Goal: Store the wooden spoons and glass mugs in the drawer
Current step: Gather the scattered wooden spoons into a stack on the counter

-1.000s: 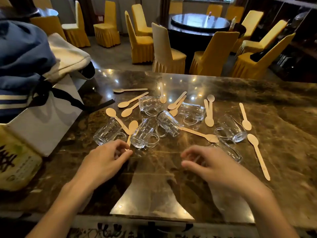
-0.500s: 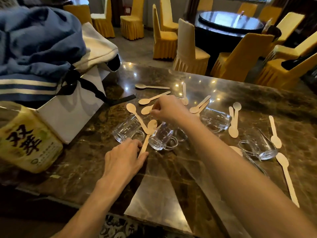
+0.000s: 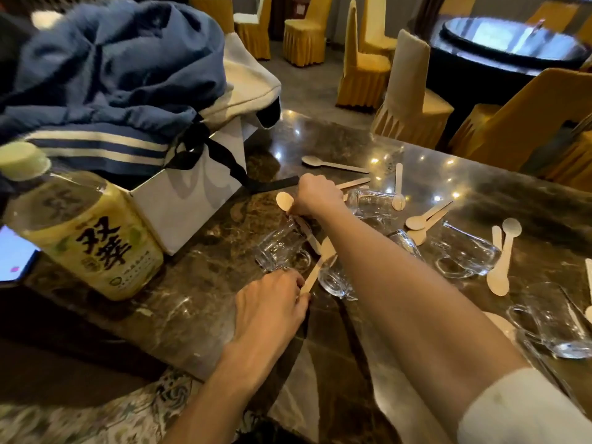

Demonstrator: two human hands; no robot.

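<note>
R hand [image 3: 315,195]: grip clenched on a wooden spoon [image 3: 284,201], bowl poking out at 9 o'clock. L hand [image 3: 272,302] at 6 o'clock, fingers curled at end of a second spoon [image 3: 312,277]; pinching or just touching, can't tell. Glass mugs [image 3: 464,254] lie tipped among other spoons [image 3: 499,267], 12–3 o'clock on dark marble desk [image 3: 198,277]. Bottle [image 3: 86,238], box [image 3: 189,206] w/ blue garment [image 3: 105,68] at 9–10. Yellow chairs [image 3: 362,68], round table [image 3: 512,40] beyond.

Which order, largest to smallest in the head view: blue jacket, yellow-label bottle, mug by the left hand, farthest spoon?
1. blue jacket
2. yellow-label bottle, though it is nearest the camera, which inflates it
3. mug
4. farthest spoon
</note>
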